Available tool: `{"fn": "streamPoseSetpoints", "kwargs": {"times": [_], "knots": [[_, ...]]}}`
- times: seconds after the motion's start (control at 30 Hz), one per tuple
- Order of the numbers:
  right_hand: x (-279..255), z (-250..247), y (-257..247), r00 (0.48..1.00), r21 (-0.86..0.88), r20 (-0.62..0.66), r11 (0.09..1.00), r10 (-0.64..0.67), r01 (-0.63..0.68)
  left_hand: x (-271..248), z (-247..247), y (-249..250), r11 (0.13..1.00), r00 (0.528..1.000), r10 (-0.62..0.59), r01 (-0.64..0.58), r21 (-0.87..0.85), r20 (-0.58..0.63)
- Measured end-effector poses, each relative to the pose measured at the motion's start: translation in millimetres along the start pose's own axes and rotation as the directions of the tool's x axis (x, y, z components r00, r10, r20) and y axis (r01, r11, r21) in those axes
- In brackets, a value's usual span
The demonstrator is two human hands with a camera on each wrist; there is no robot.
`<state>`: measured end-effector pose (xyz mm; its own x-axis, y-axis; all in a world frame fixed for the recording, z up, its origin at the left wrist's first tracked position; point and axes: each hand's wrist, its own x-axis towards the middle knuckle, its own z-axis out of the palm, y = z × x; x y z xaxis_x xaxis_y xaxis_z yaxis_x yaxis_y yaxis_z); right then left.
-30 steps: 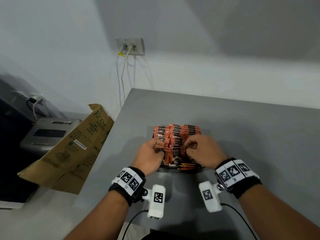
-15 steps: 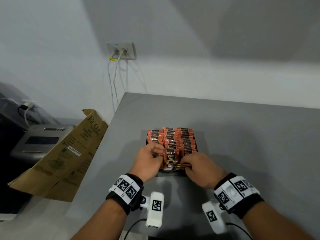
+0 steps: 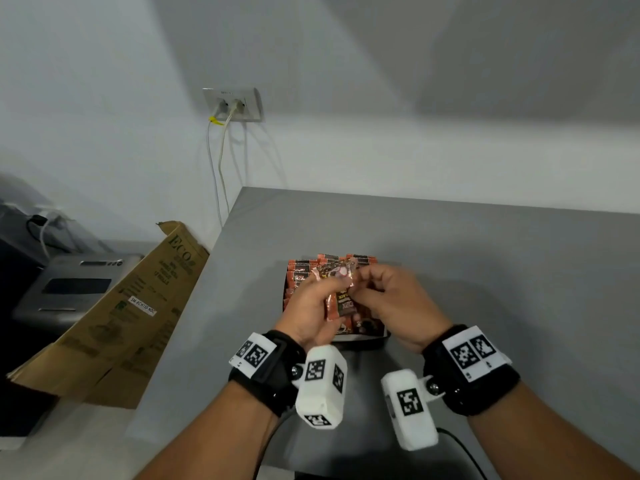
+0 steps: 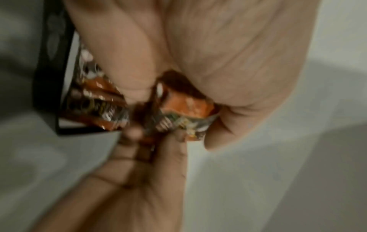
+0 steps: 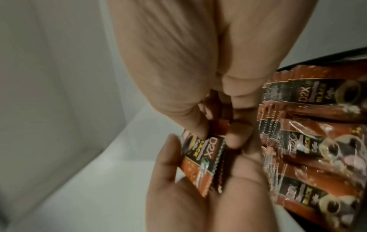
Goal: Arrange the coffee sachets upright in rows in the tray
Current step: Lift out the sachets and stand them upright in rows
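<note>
While gripped: sachets (image 3: 337, 296), both hands.

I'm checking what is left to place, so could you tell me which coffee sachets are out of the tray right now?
Only the small bunch of sachets held between the left hand and right hand above the tray; the others stand inside it.

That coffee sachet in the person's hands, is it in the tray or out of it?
Out. Both the left hand and right hand grip the sachet above the tray, where the other sachets stand in rows.
</note>
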<state>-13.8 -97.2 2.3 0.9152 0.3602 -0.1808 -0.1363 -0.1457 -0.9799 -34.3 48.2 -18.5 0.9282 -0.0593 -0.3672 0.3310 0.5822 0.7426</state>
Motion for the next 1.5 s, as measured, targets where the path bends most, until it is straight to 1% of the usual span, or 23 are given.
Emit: {"fn": "streamPoseSetpoints", "kwargs": {"times": [0.07, 0.13, 0.17, 0.2, 0.3, 0.37, 0.43, 0.5, 0.57, 0.6, 0.67, 0.7, 0.73, 0.87, 0.93, 0.97, 1.03, 1.1, 1.2, 1.27, 1.33, 1.4, 1.5], "knots": [[2, 3, -4, 0.995, -0.200, -0.071, 0.978, -0.066, 0.051, 2, 5, 6, 0.999, 0.998, -0.027, 0.025, -0.028, -0.060], [1, -1, -10, 0.975, -0.447, -0.111, 0.886, -0.194, 0.126, 2, 5, 11, 0.999, 0.994, -0.018, 0.013, -0.042, -0.108], [0, -5, -14, 0.965, -0.531, -0.074, 0.829, -0.251, 0.175, 2, 4, 13, 0.999, 0.993, -0.006, 0.000, -0.051, -0.119], [-2, -8, -18, 0.961, -0.572, 0.007, 0.787, -0.276, 0.231, 2, 4, 14, 0.998, 0.994, -0.002, -0.005, -0.065, -0.112], [-2, -7, -21, 0.931, -0.641, 0.272, 0.675, -0.244, 0.364, 1, 6, 11, 0.996, 0.999, 0.001, -0.005, -0.091, -0.051], [2, -3, -15, 0.899, -0.640, 0.328, 0.632, -0.289, 0.437, -1, 5, 9, 0.994, 1.000, -0.006, 0.004, -0.110, -0.018], [3, -3, -13, 0.896, -0.613, 0.323, 0.654, -0.304, 0.443, -4, 4, 9, 0.990, 0.999, -0.033, 0.038, -0.140, 0.038], [2, -5, -15, 0.901, -0.596, 0.340, 0.679, -0.270, 0.429, -5, 3, 12, 0.990, 0.997, -0.041, 0.049, -0.133, 0.064], [1, -6, -17, 0.919, -0.553, 0.318, 0.742, -0.234, 0.380, -3, 2, 14, 0.997, 1.000, 0.001, 0.000, -0.076, 0.019], [1, -6, -16, 0.940, -0.506, 0.264, 0.798, -0.218, 0.327, -2, 3, 15, 0.998, 0.999, 0.034, -0.035, -0.043, -0.016], [3, -5, -13, 0.981, -0.337, 0.092, 0.922, -0.168, 0.190, -2, 4, 16, 0.995, 0.994, 0.090, -0.092, -0.028, -0.061], [3, -5, -10, 0.991, -0.220, 0.012, 0.966, -0.133, 0.132, -2, 4, 16, 0.992, 0.991, 0.117, -0.119, -0.032, -0.069], [3, -4, -6, 0.994, -0.130, -0.043, 0.987, -0.102, 0.096, -1, 3, 15, 0.989, 0.987, 0.142, -0.145, -0.034, -0.077], [5, -2, -3, 0.993, -0.025, -0.113, 0.999, -0.046, 0.044, 1, 0, 13, 0.984, 0.984, 0.176, -0.176, -0.020, -0.033], [7, -9, -10, 0.990, 0.086, -0.141, 0.996, -0.021, 0.033, 0, -2, 13, 0.985, 0.984, 0.173, -0.174, -0.012, -0.029], [9, -12, -13, 0.993, 0.146, -0.115, 0.989, -0.002, 0.019, -1, -2, 13, 0.984, 0.984, 0.179, -0.179, -0.002, -0.028], [8, -16, -19, 0.999, 0.190, 0.007, 0.981, 0.032, -0.033, -2, -1, 14, 0.979, 0.978, 0.205, -0.205, 0.014, -0.023], [7, -15, -20, 0.996, 0.095, 0.073, 0.994, 0.047, -0.054, -3, 1, 12, 0.972, 0.972, 0.232, -0.231, 0.034, -0.039], [11, -18, -19, 0.999, -0.092, 0.023, 0.995, 0.043, -0.041, -5, 3, 11, 0.963, 0.963, 0.267, -0.265, 0.040, -0.046], [13, -17, -18, 0.996, -0.105, 0.057, 0.992, 0.075, -0.068, -5, 3, 11, 0.958, 0.956, 0.287, -0.285, 0.033, -0.067], [12, -14, -19, 0.990, -0.065, 0.101, 0.994, 0.098, -0.092, -5, 3, 13, 0.959, 0.954, 0.285, -0.282, 0.038, -0.090], [14, -12, -22, 0.994, -0.032, 0.060, 0.996, 0.089, -0.087, -6, 3, 14, 0.961, 0.958, 0.274, -0.270, 0.058, -0.082], [24, -13, -26, 0.988, 0.036, -0.148, 0.998, 0.054, -0.049, -7, 0, 11, 0.959, 0.966, 0.240, -0.220, 0.177, -0.100]]}}
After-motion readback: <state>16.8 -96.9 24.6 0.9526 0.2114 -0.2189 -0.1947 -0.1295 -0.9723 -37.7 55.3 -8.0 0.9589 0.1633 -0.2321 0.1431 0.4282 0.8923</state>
